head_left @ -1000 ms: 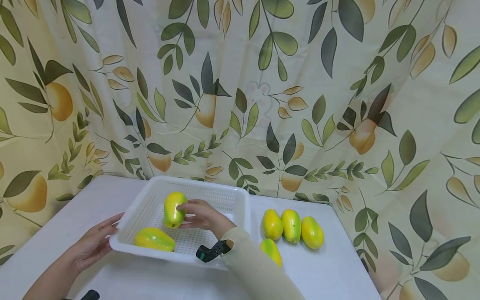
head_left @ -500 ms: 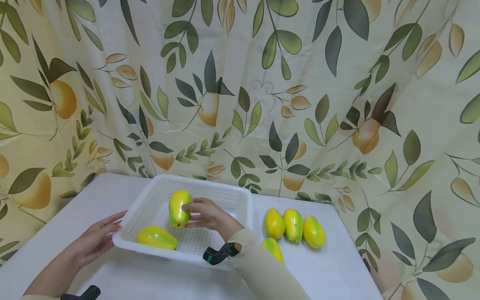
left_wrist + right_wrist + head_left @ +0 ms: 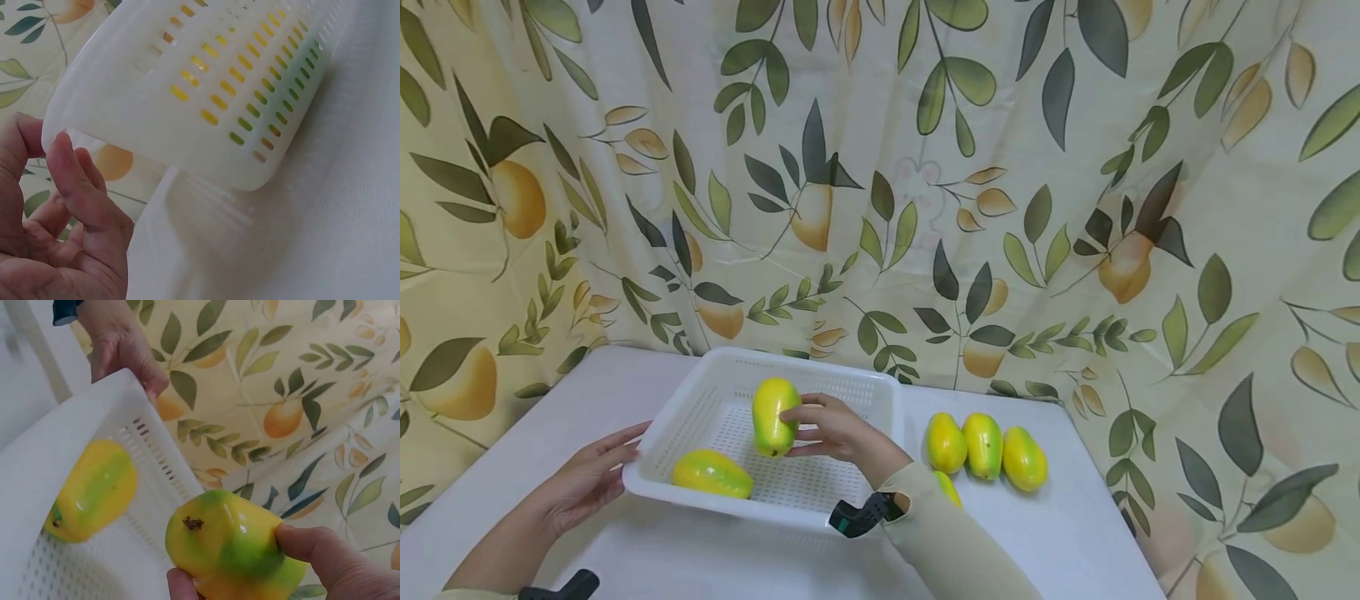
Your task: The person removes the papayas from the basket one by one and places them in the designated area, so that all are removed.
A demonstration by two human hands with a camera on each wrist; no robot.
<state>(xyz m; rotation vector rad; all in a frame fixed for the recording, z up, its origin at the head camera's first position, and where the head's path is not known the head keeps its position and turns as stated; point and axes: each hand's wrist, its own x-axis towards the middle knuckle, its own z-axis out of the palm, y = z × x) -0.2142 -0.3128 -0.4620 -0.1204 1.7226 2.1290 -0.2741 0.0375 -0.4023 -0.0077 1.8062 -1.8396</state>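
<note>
My right hand (image 3: 831, 429) holds a yellow-green papaya (image 3: 774, 417) over the white plastic basket (image 3: 820, 372), thumb on one side and fingers on the other. In the right wrist view, the held papaya (image 3: 231, 550) shows its brown stem end. A second papaya (image 3: 712, 474) lies on the basket's floor at the near left. My left hand (image 3: 591, 477) is at the basket's left edge; in the left wrist view, thumb and forefinger of the left hand (image 3: 69, 219) pinch the rim of the basket (image 3: 125, 106).
On the white table (image 3: 1060, 533), right of the basket, three papayas (image 3: 984, 446) lie in a row. Another papaya (image 3: 948, 487) is partly hidden behind the right sleeve. A fruit-and-leaf patterned curtain (image 3: 880, 208) hangs behind the table.
My right hand has moved a little to the right with the papaya, still over the basket. The left hand stays at the basket's rim.
</note>
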